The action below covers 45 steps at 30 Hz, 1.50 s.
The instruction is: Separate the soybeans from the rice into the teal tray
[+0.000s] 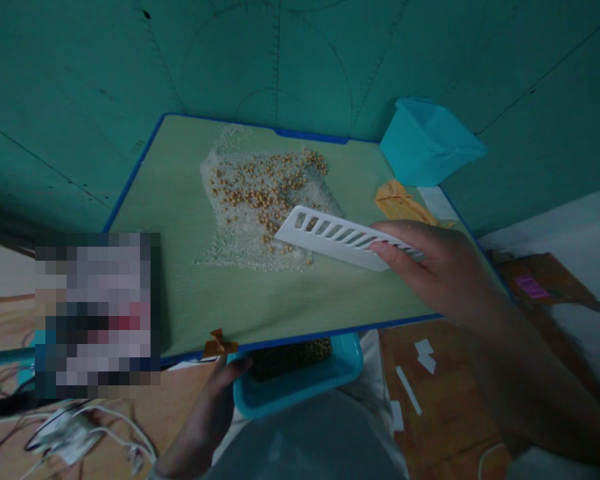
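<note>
My right hand (440, 267) is closed round one end of a white slotted plastic strip (330, 248), held tilted above the small table (180, 287). The strip's far end is at the near side of a spread of pale grains (230, 250) with round yellow-brown beans (260, 198) scattered over them. Below the table's near edge, my left hand (217, 403) grips the left rim of a blue plastic basin (300, 397), its thumb over the rim. Small dark greenish-brown beans or grains (290, 360) lie in the basin, partly hidden by the table edge.
An open turquoise box (425, 150) stands at the table's back right corner, beside crumpled orange paper (403, 200). Brown tape (220, 343) sticks up at the near edge. Cables (115, 430) and a power strip lie on the left floor; paper scraps (425, 355) lie on the right.
</note>
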Available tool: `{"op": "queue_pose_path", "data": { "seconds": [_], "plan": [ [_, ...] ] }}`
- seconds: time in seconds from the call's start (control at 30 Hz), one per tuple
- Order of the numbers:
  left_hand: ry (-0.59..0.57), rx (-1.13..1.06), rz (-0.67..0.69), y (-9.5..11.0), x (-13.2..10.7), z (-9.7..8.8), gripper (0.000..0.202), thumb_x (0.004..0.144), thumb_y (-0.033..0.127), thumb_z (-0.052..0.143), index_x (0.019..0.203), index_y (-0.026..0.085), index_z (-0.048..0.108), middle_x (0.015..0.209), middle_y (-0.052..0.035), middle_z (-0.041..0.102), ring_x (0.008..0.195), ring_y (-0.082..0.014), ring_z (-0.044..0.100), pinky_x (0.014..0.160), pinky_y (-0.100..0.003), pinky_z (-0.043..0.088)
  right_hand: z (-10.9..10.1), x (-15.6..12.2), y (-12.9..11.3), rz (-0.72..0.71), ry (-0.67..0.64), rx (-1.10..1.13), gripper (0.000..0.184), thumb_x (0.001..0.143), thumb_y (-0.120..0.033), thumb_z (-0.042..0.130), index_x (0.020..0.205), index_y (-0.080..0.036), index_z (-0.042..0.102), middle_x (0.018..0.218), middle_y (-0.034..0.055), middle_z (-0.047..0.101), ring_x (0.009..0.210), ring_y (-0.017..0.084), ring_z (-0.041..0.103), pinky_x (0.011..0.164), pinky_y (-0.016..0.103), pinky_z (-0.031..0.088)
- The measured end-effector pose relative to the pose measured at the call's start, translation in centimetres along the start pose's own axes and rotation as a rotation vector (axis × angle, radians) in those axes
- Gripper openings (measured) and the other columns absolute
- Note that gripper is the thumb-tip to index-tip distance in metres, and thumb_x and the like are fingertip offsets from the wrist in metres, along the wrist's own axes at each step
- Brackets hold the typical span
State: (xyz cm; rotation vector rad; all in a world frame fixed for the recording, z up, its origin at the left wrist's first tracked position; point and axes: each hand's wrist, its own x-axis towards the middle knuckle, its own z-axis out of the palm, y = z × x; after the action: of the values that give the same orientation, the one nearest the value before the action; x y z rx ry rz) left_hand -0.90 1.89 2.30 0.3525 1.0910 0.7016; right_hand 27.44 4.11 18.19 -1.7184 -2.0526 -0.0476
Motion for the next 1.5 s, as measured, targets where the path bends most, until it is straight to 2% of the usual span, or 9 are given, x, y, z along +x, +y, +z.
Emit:
{"op": "queue_pose_path", "data": {
  "seconds": [0.23,0.43,0.57,0.73,0.93,1.07,1.2,1.33,1.5],
  "plan": [
    [0.003,0.02,0.006,-0.2,0.4,-0.5,0.038,0.066,0.028,0.073,0.103,0.024,0.072,0.107,-0.0014,0.08,0.127,-0.0346,0.051,0.109,-0.047,0.034,-0.5,-0.4,-0.3,0.007,-0.08,0.029,0.02,0.089,-0.022,0.053,0.1,-0.021,0.068,0.092,0.0021,0.075,0.078,0.017,0.071,0.066,0.026,0.054],
    [-0.029,0.037,0.03,0.0,0.4,-0.9,0.033,0.068,0.028,0.072,0.101,0.024,0.074,0.111,-0.001,0.079,0.13,-0.0311,0.048,0.112,-0.041,0.03,-1.1,-1.3,-0.6,-0.038,-0.127,0.067,0.019,0.089,-0.021,0.052,0.101,-0.019,0.067,0.08,0.0007,0.073,0.068,0.014,0.067,0.058,0.022,0.05],
    [-0.038,0.042,0.017,0.3,0.3,-0.7,0.026,0.075,0.026,0.067,0.1,0.029,0.073,0.107,0.001,0.08,0.133,-0.0303,0.045,0.113,-0.044,0.028,-1.3,-1.8,-0.9,-0.091,-0.139,0.083,0.019,0.089,-0.019,0.051,0.1,-0.02,0.066,0.081,0.0007,0.073,0.069,0.014,0.067,0.06,0.022,0.05],
    [-0.036,0.06,0.023,0.2,0.6,-0.5,0.03,0.07,0.028,0.07,0.1,0.027,0.073,0.109,-0.0003,0.079,0.133,-0.0329,0.044,0.113,-0.045,0.027,-1.5,-2.3,-1.1,-0.079,-0.189,0.14,0.019,0.088,-0.017,0.052,0.1,-0.022,0.066,0.087,0.0012,0.075,0.076,0.016,0.07,0.065,0.022,0.053],
    [-0.034,0.068,0.047,-0.1,0.8,-0.9,0.036,0.068,0.031,0.071,0.104,0.025,0.073,0.112,-0.0014,0.078,0.13,-0.0336,0.048,0.111,-0.047,0.031,-2.1,-4.0,-0.1,0.16,-0.104,0.207,0.019,0.086,-0.026,0.059,0.102,-0.028,0.068,0.093,-0.0014,0.076,0.078,0.018,0.072,0.061,0.024,0.057],
    [-0.045,0.072,0.043,-0.2,0.9,-0.9,0.043,0.067,0.032,0.071,0.109,0.024,0.072,0.115,-0.0027,0.077,0.13,-0.0327,0.048,0.112,-0.046,0.028,-3.2,-5.6,0.9,0.495,-0.009,0.21,0.018,0.082,-0.038,0.064,0.097,-0.031,0.069,0.084,-0.0026,0.076,0.074,0.022,0.072,0.059,0.03,0.06],
    [-0.072,0.076,0.044,-0.4,1.0,-0.6,0.043,0.065,0.032,0.074,0.108,0.025,0.072,0.12,-0.001,0.075,0.133,-0.03,0.044,0.113,-0.04,0.027,-3.6,-6.9,1.7,0.75,-0.015,0.302,0.017,0.078,-0.045,0.066,0.089,-0.033,0.069,0.075,-0.0034,0.075,0.065,0.023,0.071,0.052,0.033,0.059],
    [-0.091,0.079,0.029,-0.4,0.9,-0.3,0.037,0.062,0.032,0.076,0.099,0.026,0.076,0.115,0.0,0.077,0.13,-0.0312,0.047,0.111,-0.039,0.029,-2.7,-7.8,1.5,0.872,-0.063,0.447,0.014,0.073,-0.043,0.07,0.083,-0.033,0.071,0.067,-0.0035,0.072,0.057,0.021,0.067,0.049,0.032,0.055],
    [-0.093,0.073,0.024,-0.5,0.7,-0.2,0.031,0.063,0.032,0.076,0.093,0.028,0.077,0.107,0.0015,0.079,0.125,-0.0327,0.053,0.11,-0.041,0.031,-2.1,-7.8,0.4,0.854,-0.101,0.534,0.014,0.072,-0.041,0.069,0.082,-0.03,0.072,0.066,-0.0029,0.072,0.059,0.02,0.066,0.054,0.031,0.053]
  ]
}}
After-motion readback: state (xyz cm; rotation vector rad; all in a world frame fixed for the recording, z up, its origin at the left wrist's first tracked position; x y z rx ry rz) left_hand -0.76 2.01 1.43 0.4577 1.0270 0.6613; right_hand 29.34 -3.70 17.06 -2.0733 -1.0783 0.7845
